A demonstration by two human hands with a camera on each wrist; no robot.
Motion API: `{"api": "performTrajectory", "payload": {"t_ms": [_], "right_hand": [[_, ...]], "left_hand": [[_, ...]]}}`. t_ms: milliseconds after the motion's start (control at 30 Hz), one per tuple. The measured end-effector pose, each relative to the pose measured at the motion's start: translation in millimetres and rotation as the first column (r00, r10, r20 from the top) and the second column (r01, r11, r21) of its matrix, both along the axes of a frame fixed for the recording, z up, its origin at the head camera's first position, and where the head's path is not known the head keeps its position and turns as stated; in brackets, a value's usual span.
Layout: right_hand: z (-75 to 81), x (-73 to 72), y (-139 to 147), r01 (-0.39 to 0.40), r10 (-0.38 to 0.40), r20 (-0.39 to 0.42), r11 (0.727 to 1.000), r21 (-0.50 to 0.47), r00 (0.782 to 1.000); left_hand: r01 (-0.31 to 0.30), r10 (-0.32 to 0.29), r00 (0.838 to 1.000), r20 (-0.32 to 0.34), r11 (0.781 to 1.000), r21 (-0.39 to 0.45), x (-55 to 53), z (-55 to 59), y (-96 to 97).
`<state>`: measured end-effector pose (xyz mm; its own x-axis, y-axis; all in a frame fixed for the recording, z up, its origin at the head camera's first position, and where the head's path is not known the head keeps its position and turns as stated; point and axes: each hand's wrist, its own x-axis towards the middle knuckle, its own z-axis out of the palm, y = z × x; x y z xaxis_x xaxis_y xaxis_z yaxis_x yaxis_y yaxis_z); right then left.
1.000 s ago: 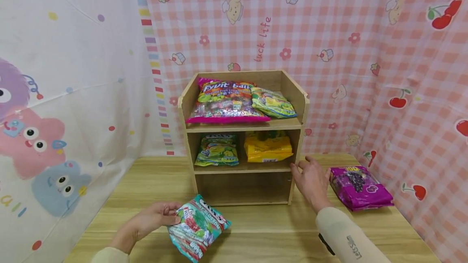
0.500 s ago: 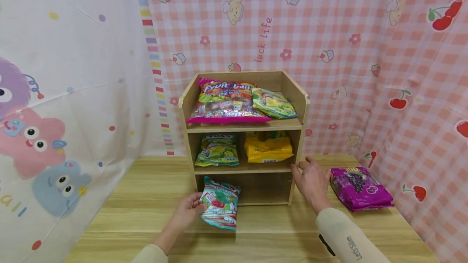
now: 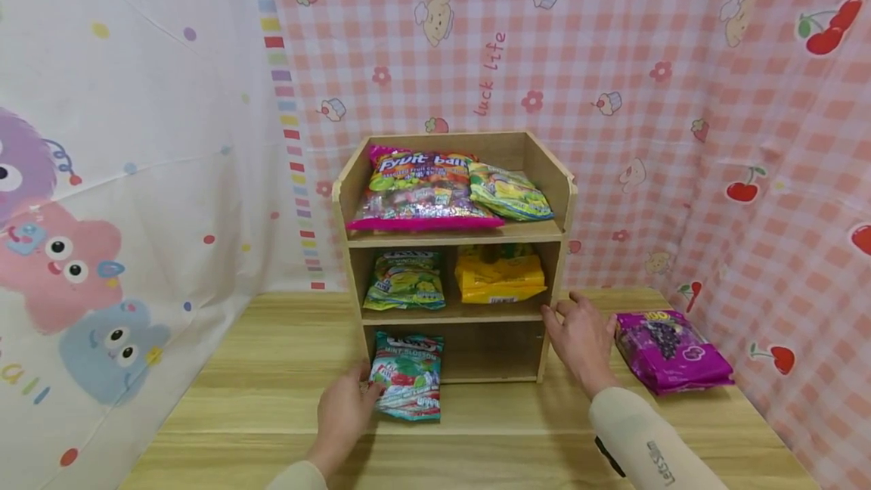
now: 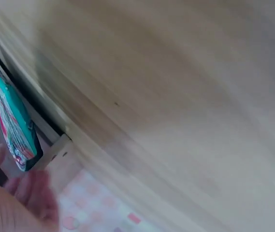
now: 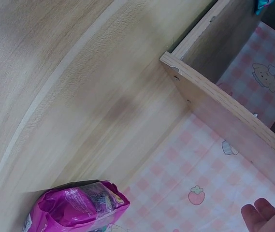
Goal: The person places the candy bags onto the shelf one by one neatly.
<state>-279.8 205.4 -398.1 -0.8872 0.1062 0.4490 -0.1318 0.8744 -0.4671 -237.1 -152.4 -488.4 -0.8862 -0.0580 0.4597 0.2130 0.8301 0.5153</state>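
Observation:
A teal candy bag (image 3: 407, 378) marked "Mint Blossom" sits at the left of the shelf's bottom compartment, its lower end jutting past the front edge. My left hand (image 3: 345, 408) is at the bag's left edge, thumb close to it. The left wrist view shows thumb and blurred fingers spread apart, with the bag's near end beyond the gap. On the other side, my right hand (image 3: 578, 340) touches the right side panel of the wooden shelf (image 3: 554, 278) with relaxed fingers. A purple candy bag (image 3: 670, 350) with a grape picture lies on the table right of that hand.
The top shelf bears a large "Fruit Ball" bag (image 3: 425, 187) and a green-yellow bag (image 3: 510, 192). On the middle shelf are a green bag (image 3: 406, 280) and a yellow bag (image 3: 500, 276). A pink checked cloth (image 3: 435, 74) hangs behind the wooden table (image 3: 272, 354).
My left hand has carried the teal bag rightward and up from the table to the bottom compartment. Its fingers have loosened from the bag's edge. The right hand stays at the panel.

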Motion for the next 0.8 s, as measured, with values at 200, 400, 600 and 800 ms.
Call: {"api": "performTrajectory", "payload": {"t_ms": [200, 400, 600, 800], "right_hand": [[-0.3, -0.6, 0.3, 0.003, -0.003, -0.01, 1.0, -0.003, 1.0], [0.5, -0.1, -0.4, 0.007, -0.007, 0.006, 1.0, -0.008, 1.0], [1.8, 0.1, 0.2, 0.001, -0.001, 0.009, 1.0, -0.012, 1.0], [1.7, 0.3, 0.6, -0.002, 0.002, 0.006, 1.0, -0.013, 1.0]], "left_hand": [[0.211, -0.312, 0.935, -0.17, 0.871, -0.443, 1.4, 0.3, 0.5], [0.219, -0.425, 0.9, -0.102, 0.642, -0.735, 0.3, -6.8, 7.6], [0.146, -0.363, 0.924, -0.124, 0.632, -0.761, -8.5, -11.1, 17.7], [0.159, -0.318, 0.945, -0.082, 0.661, -0.733, -13.6, -9.8, 24.7]]}}
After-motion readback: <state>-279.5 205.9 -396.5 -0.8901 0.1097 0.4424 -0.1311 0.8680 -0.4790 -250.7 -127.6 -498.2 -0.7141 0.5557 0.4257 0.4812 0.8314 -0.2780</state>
